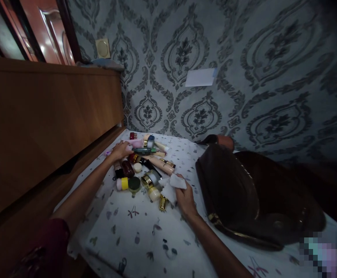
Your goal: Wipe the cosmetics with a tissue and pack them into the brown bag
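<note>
A pile of cosmetics lies on the patterned white cloth. My left hand (120,150) reaches over its far left side, fingers stretched toward a pink item (136,143); whether they touch it I cannot tell. My right hand (185,197) grips a crumpled white tissue (177,182) at the pile's right edge. Close to the tissue are a gold cap (163,202), a small cream jar (154,194) and a gold-banded jar (147,180). Farther in lie a beige tube (160,164), a dark green tube (142,151), a dark red bottle (127,168) and a dark round-lidded jar (134,185).
A large dark brown bag (229,185) stands on the cloth (139,239) to the right. A wooden cabinet (52,112) borders the left side. Behind rises a wall with patterned wallpaper (182,50), bearing a white paper (200,77).
</note>
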Action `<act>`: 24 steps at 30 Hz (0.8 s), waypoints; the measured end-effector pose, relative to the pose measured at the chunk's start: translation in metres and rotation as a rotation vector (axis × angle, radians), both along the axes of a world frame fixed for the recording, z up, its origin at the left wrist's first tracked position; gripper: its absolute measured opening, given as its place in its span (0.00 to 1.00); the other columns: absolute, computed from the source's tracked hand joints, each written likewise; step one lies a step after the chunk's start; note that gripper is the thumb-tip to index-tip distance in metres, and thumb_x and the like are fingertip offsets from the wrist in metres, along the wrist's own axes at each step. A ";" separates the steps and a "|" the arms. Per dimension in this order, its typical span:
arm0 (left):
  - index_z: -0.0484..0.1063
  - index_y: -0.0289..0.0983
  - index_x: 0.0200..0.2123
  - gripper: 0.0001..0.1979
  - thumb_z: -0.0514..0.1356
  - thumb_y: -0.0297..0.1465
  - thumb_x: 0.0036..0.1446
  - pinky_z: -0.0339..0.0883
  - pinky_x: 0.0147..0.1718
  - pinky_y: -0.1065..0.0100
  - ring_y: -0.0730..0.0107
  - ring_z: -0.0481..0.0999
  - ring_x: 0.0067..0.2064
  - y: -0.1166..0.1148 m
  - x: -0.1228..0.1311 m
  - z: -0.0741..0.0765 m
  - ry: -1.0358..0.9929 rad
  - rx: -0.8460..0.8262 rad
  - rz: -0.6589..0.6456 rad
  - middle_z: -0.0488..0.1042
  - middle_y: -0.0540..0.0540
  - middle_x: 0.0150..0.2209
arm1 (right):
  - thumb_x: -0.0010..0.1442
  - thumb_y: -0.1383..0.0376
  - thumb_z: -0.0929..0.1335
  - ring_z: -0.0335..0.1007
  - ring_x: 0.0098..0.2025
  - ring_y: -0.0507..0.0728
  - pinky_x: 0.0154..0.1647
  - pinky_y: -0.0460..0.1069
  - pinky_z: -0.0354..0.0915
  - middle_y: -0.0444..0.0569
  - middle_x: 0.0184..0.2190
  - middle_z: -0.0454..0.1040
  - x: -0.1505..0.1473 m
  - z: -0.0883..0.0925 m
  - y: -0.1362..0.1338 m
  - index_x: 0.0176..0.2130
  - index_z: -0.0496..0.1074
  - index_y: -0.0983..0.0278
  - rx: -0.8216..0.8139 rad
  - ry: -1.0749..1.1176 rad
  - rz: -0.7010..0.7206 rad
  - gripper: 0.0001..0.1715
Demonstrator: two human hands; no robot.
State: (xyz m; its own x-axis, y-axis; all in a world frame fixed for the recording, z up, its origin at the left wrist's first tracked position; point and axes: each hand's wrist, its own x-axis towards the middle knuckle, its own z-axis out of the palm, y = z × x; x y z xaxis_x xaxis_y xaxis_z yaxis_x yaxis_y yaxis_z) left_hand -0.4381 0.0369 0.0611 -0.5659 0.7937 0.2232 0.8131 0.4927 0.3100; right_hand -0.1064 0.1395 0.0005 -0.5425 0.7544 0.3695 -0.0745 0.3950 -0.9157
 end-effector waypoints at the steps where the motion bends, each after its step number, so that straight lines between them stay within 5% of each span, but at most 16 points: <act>1: 0.71 0.39 0.50 0.22 0.63 0.41 0.53 0.65 0.49 0.60 0.53 0.70 0.53 -0.001 -0.003 -0.003 -0.014 0.005 0.020 0.73 0.42 0.50 | 0.53 0.59 0.65 0.69 0.37 0.58 0.42 0.50 0.65 0.48 0.34 0.78 0.000 0.000 0.000 0.40 0.75 0.63 -0.018 0.004 -0.011 0.17; 8: 0.74 0.37 0.40 0.15 0.65 0.32 0.47 0.67 0.40 0.64 0.58 0.74 0.42 -0.013 -0.004 -0.011 -0.101 0.096 0.091 0.74 0.46 0.37 | 0.53 0.57 0.65 0.66 0.34 0.57 0.37 0.49 0.63 0.47 0.31 0.75 -0.004 -0.002 0.005 0.42 0.74 0.65 -0.108 0.052 -0.054 0.20; 16: 0.70 0.39 0.46 0.18 0.61 0.34 0.50 0.67 0.47 0.60 0.56 0.70 0.50 -0.023 0.012 0.003 -0.099 0.366 0.040 0.67 0.44 0.45 | 0.45 0.68 0.62 0.58 0.23 0.53 0.26 0.47 0.59 0.42 0.27 0.71 0.004 0.002 0.004 0.56 0.70 0.62 -0.127 0.012 -0.112 0.37; 24: 0.75 0.33 0.37 0.14 0.61 0.39 0.55 0.69 0.31 0.66 0.63 0.75 0.34 -0.006 -0.002 0.001 -0.296 0.191 -0.072 0.76 0.48 0.31 | 0.44 0.68 0.62 0.56 0.22 0.53 0.25 0.47 0.58 0.41 0.23 0.68 0.003 0.000 0.007 0.51 0.73 0.64 -0.124 -0.013 -0.102 0.33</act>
State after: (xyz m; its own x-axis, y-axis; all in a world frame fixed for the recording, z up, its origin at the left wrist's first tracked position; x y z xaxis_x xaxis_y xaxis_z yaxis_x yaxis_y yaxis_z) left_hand -0.4398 0.0314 0.0625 -0.5724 0.7935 0.2066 0.7051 0.3476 0.6181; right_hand -0.1034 0.1460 0.0006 -0.4647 0.8453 0.2636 -0.0271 0.2840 -0.9584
